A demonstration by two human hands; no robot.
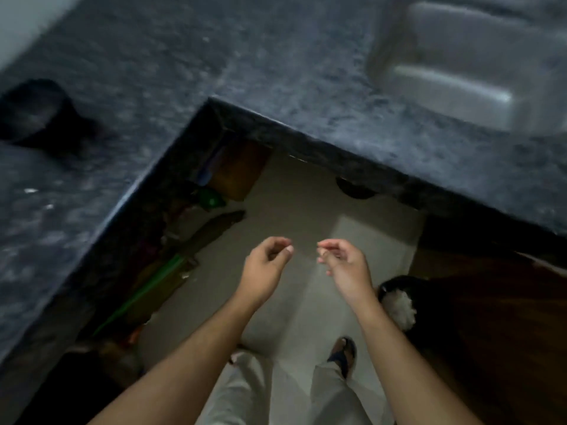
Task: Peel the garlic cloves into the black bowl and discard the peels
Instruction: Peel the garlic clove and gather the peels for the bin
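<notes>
The black bowl [33, 113] stands on the dark speckled counter [153, 72] at the far left, blurred, and its contents cannot be seen. Both my hands hang in the air over the pale floor, away from the counter and the bowl. My left hand [267, 265] has loosely curled fingers and holds nothing. My right hand [345, 262] is a little to its right, fingers also loosely curled, with nothing visible between them. No garlic clove shows. Two small white bits [30, 190] lie on the counter at the left.
The counter forms an L around me, and a steel sink [478, 72] is set in it at the top right. A black bin [395, 289] holding white scraps stands on the floor by my right forearm. Shelves with tools sit under the left counter.
</notes>
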